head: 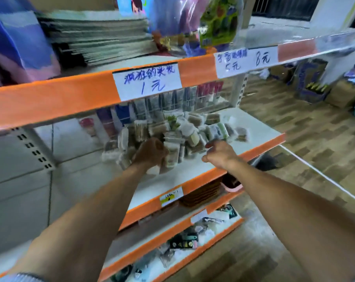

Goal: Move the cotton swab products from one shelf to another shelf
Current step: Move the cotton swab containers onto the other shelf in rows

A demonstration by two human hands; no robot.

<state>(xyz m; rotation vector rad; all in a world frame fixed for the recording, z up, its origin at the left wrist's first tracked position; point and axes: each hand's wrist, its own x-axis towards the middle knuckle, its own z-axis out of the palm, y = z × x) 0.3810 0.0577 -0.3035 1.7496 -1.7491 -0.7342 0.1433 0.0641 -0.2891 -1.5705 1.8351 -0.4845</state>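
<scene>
A heap of clear cotton swab packs [193,129] lies on the white middle shelf [258,131], which has an orange front edge. My left hand [150,152] reaches into the near side of the heap and grips one or more swab packs [172,155], which show beside its fingers. To the right, my right hand [219,153] hovers just above the shelf at the heap's front with its fingers loosely curled, and nothing shows in it. The frame is blurred by motion.
The upper shelf [70,98] carries stacked flat mats [95,37], bagged toys [203,23] and handwritten price labels. Hanging packets line the back of the middle shelf. Lower shelves hold dark baskets [201,194] and small packaged goods [184,241]. Boxes stand on the floor at far right.
</scene>
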